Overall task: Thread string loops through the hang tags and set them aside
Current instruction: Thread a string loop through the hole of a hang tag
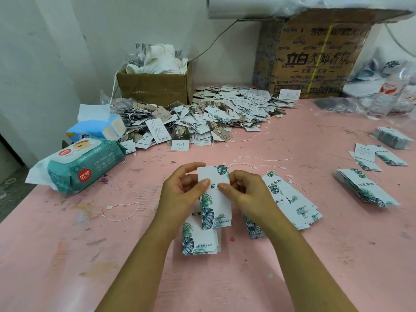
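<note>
Pink surface [292, 255] carries everything. Far side: large heap of strung tags [213, 115]. Near side: fanned stack [290, 199], no strings visible, just right of the hands. Left grip [180, 190] and right grip [245, 190] each pinch a small bundle of leaf-print hang tags [216, 199] by its upper part. String loops [254, 164] lie loose just beyond. Judged step: squaring the bundle for threading. Next move calls for a loop end fed through the top holes.
</note>
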A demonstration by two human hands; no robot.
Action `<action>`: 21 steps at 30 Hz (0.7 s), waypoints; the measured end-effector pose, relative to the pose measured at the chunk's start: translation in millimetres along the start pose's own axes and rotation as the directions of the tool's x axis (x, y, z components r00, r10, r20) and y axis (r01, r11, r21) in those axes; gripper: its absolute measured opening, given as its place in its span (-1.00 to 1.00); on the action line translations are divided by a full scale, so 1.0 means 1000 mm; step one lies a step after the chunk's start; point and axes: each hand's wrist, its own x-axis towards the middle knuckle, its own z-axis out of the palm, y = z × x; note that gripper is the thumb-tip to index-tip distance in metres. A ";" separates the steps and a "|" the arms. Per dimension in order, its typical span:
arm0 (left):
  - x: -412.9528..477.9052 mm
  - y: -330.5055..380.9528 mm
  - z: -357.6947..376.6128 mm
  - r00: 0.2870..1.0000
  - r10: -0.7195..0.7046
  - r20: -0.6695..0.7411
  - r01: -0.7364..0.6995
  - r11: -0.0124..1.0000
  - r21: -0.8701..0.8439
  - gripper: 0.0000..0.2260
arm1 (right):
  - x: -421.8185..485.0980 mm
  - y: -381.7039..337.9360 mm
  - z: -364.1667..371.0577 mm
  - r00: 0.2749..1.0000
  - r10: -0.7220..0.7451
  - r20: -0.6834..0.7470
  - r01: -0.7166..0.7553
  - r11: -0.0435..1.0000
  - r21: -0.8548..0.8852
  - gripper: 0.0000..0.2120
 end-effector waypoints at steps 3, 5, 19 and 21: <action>0.001 -0.002 0.000 1.000 -0.026 -0.008 0.026 1.000 -0.015 -0.83 | 0.000 0.000 0.001 0.997 -0.060 -0.038 0.063 0.996 0.062 -0.80; 0.001 -0.003 0.000 0.999 -0.040 0.000 0.040 0.999 -0.007 -0.83 | -0.001 0.000 0.000 0.986 -0.114 -0.123 0.125 0.988 0.088 -0.81; -0.001 0.000 0.002 0.997 -0.068 -0.024 0.069 0.996 0.061 -0.76 | -0.001 0.001 -0.002 0.922 -0.287 -0.259 0.274 0.958 -0.085 -0.86; -0.001 0.000 0.003 0.998 -0.060 -0.023 0.062 0.996 0.066 -0.78 | -0.002 0.002 -0.003 0.920 -0.285 -0.269 0.268 0.958 -0.098 -0.90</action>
